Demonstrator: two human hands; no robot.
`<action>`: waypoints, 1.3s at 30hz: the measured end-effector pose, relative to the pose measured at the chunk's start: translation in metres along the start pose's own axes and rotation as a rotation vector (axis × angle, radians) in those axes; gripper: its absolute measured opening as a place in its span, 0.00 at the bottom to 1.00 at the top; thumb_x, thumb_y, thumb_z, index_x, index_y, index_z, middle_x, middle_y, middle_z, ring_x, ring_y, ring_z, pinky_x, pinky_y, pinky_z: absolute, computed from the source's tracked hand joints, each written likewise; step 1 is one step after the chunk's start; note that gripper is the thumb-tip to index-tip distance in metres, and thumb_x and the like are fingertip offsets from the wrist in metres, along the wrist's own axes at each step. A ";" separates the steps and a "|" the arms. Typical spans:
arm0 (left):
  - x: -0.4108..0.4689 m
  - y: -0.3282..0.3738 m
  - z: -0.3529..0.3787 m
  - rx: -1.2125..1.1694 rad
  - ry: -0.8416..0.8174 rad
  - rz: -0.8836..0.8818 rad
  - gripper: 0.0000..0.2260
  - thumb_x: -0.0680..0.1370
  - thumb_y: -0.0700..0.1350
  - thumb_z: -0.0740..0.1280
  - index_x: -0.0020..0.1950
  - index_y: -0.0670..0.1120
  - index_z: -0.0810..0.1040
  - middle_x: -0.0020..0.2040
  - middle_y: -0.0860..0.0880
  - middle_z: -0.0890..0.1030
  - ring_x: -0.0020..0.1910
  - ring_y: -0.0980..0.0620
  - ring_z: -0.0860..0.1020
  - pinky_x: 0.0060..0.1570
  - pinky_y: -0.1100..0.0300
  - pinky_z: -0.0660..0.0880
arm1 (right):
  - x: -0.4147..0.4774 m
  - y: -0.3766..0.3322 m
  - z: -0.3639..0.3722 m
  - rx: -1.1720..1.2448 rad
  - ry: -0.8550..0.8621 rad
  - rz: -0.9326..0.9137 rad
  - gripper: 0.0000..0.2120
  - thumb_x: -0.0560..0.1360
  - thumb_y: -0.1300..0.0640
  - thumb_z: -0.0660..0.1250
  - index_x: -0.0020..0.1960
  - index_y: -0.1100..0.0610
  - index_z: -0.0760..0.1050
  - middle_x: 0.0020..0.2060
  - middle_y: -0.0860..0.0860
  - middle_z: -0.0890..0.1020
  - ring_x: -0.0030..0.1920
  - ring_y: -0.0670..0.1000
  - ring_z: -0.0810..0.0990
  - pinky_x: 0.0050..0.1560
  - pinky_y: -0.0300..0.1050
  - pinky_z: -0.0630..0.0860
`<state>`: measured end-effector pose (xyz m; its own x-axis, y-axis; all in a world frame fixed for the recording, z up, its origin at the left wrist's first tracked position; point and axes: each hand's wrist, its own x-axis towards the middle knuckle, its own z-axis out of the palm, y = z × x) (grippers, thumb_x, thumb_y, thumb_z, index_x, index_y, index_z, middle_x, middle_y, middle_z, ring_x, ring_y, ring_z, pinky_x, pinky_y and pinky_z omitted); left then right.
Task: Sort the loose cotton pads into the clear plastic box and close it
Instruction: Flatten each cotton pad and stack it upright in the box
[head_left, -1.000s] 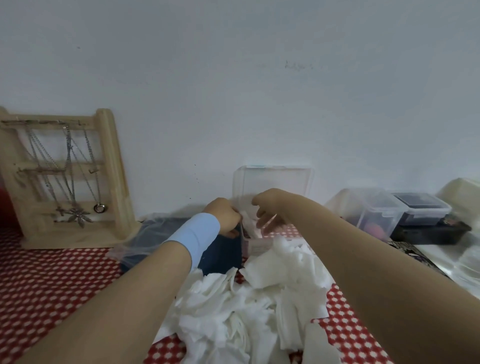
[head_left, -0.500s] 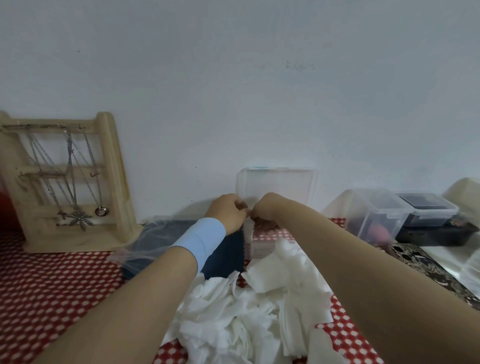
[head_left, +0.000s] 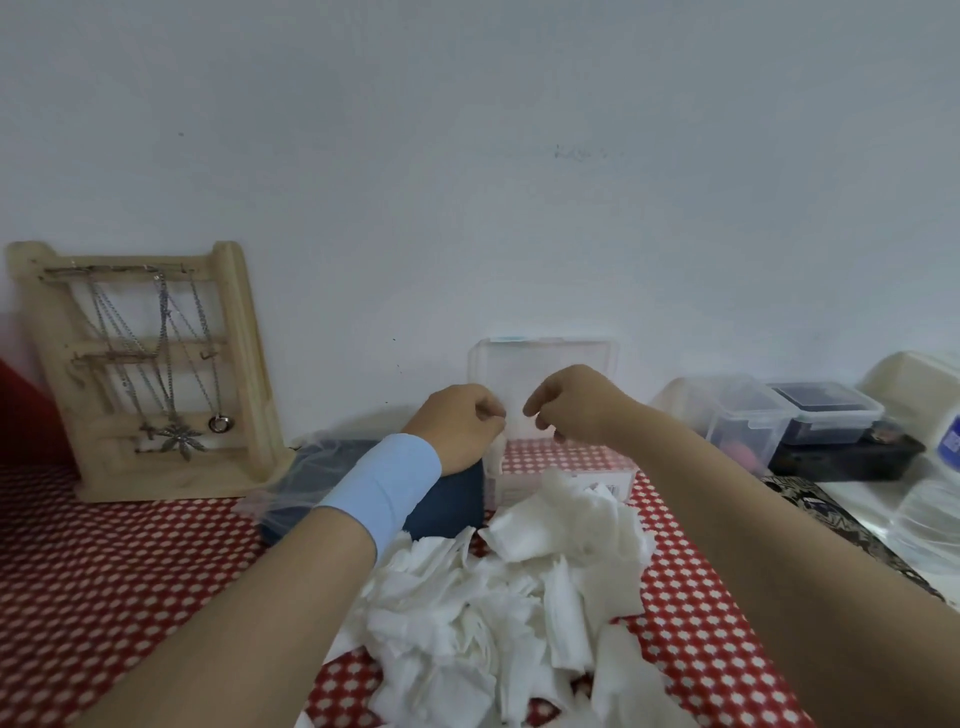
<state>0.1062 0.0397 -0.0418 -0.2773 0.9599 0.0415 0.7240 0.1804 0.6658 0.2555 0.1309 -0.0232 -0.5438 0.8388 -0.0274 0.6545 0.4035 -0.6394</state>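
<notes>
A single cotton pad hangs from the pinched fingertips of the left hand, at the left edge of the clear plastic box, whose lid stands open. The right hand is just beside it, fingers curled; I cannot tell if it holds anything. The pile of pads lies before the box, with a dark blue pouch and a wooden necklace stand to the left

Pale wall, red spotted tablecloth — flat light
</notes>
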 end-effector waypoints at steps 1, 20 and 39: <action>-0.008 0.003 -0.001 0.039 -0.040 0.012 0.08 0.82 0.46 0.64 0.60 0.51 0.79 0.55 0.53 0.79 0.55 0.51 0.78 0.61 0.55 0.76 | -0.013 -0.001 -0.004 -0.038 -0.023 -0.081 0.14 0.77 0.67 0.63 0.47 0.52 0.83 0.42 0.48 0.84 0.35 0.45 0.80 0.37 0.37 0.77; -0.070 -0.008 0.000 -0.377 -0.055 0.027 0.03 0.79 0.44 0.70 0.48 0.47 0.83 0.41 0.50 0.87 0.39 0.52 0.84 0.44 0.57 0.78 | -0.073 0.022 0.007 0.470 -0.156 -0.178 0.06 0.77 0.57 0.73 0.53 0.53 0.85 0.47 0.50 0.88 0.45 0.47 0.84 0.47 0.42 0.78; -0.074 -0.009 -0.001 -0.882 -0.257 -0.024 0.12 0.79 0.36 0.69 0.62 0.42 0.80 0.53 0.43 0.87 0.52 0.44 0.86 0.44 0.61 0.82 | -0.069 0.004 0.017 0.577 0.040 -0.249 0.03 0.76 0.59 0.74 0.46 0.55 0.87 0.39 0.54 0.87 0.31 0.51 0.81 0.26 0.42 0.69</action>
<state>0.1192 -0.0328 -0.0505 -0.0608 0.9953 -0.0759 -0.0540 0.0727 0.9959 0.2865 0.0683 -0.0367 -0.6158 0.7628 0.1973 0.1162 0.3356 -0.9348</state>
